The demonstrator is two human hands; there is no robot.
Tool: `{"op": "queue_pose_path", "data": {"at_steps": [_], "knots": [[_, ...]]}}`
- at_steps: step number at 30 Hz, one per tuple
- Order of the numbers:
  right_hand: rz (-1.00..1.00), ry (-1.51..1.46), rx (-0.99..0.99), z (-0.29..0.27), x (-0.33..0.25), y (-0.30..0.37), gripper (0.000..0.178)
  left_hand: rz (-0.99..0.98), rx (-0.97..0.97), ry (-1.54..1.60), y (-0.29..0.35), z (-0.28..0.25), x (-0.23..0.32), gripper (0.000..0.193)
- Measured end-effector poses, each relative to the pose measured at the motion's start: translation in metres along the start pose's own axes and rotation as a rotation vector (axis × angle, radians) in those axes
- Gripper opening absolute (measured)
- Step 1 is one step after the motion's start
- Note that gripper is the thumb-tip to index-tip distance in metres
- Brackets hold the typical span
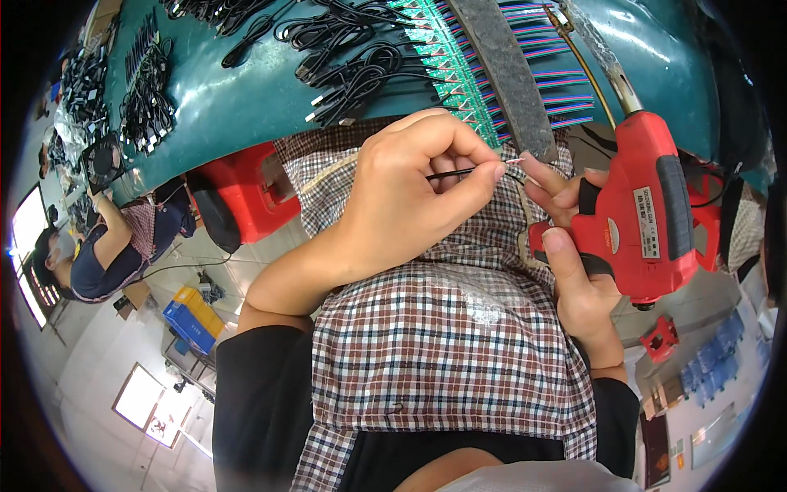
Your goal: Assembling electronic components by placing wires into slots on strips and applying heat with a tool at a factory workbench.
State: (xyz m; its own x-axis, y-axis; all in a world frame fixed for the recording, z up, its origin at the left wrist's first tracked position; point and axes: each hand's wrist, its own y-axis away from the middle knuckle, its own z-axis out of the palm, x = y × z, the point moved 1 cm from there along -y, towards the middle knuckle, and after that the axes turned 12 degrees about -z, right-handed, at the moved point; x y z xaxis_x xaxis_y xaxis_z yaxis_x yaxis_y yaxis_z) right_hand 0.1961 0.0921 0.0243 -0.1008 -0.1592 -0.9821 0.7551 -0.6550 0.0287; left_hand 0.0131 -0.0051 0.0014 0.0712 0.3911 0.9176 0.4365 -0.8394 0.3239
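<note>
In front of my body, my left hand (418,176) pinches a thin black cable (449,174) between thumb and fingers. The cable's bared end, with fine light-coloured wires (515,161), sticks out to the right past my fingertips. My right hand (584,295) is wrapped round the grip of a red soldering gun (633,246), its metal tip pointing up and away over the table. Fingers of that same hand reach toward the wire ends; whether they touch them I cannot tell. Just beyond my hands lies a row of green circuit boards (449,74) with cables attached.
A grey bar (507,78) lies across the boards' coloured wires (564,102). Bundled black cables (361,78) spread over the green table (229,90). A red stool (254,197) stands beyond my left arm. Another person (111,242) sits at the far left.
</note>
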Motion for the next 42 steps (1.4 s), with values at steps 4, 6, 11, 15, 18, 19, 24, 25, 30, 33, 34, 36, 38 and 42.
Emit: {"op": "queue_pose_path", "data": {"at_steps": [4,6,11,15,18,19,24,25,30,33,34,36,38,42], "knots": [[-0.014,-0.003,-0.03,0.0,0.001,0.001,0.052,-0.024,0.003,0.025,0.001,0.0,0.0,0.006],[-0.01,-0.012,-0.03,0.002,0.0,0.001,0.052,-0.036,0.002,0.032,0.001,0.0,-0.001,0.006],[-0.017,0.056,-0.023,0.0,0.0,0.001,0.052,-0.04,0.012,0.041,0.002,0.0,-0.002,0.006],[-0.014,0.013,-0.022,0.003,-0.001,0.0,0.052,-0.046,0.01,0.029,0.002,0.0,-0.004,0.006],[0.005,0.018,-0.019,0.003,-0.002,0.0,0.052,-0.054,0.009,0.023,0.001,0.002,-0.005,0.006],[0.014,0.025,-0.022,0.003,-0.003,0.0,0.052,-0.059,0.063,0.066,0.0,0.005,-0.005,0.008],[0.01,0.041,-0.052,0.001,-0.001,0.001,0.052,-0.045,0.099,0.033,-0.001,0.001,0.001,0.01],[0.013,0.059,-0.064,0.001,-0.001,0.001,0.052,0.011,0.039,-0.001,-0.001,-0.002,0.004,0.009],[0.041,0.062,-0.082,0.0,-0.002,0.0,0.051,0.067,-0.112,-0.068,0.001,-0.011,0.009,0.01],[0.023,0.1,-0.048,-0.001,-0.002,0.001,0.051,0.112,-0.005,-0.23,-0.001,-0.015,0.011,0.011],[-0.025,0.139,-0.026,-0.002,-0.002,0.001,0.05,0.127,0.049,-0.3,-0.003,-0.015,0.011,0.012],[0.008,0.179,-0.02,-0.01,-0.007,0.009,0.049,0.137,0.103,-0.37,-0.006,-0.015,0.008,0.013],[0.037,0.215,-0.019,-0.02,-0.013,0.021,0.048,0.209,0.169,-0.452,-0.007,-0.013,0.004,0.011],[-0.03,0.538,-0.078,-0.048,-0.015,0.046,0.043,0.239,0.183,-0.485,-0.01,-0.012,0.001,0.011]]}}
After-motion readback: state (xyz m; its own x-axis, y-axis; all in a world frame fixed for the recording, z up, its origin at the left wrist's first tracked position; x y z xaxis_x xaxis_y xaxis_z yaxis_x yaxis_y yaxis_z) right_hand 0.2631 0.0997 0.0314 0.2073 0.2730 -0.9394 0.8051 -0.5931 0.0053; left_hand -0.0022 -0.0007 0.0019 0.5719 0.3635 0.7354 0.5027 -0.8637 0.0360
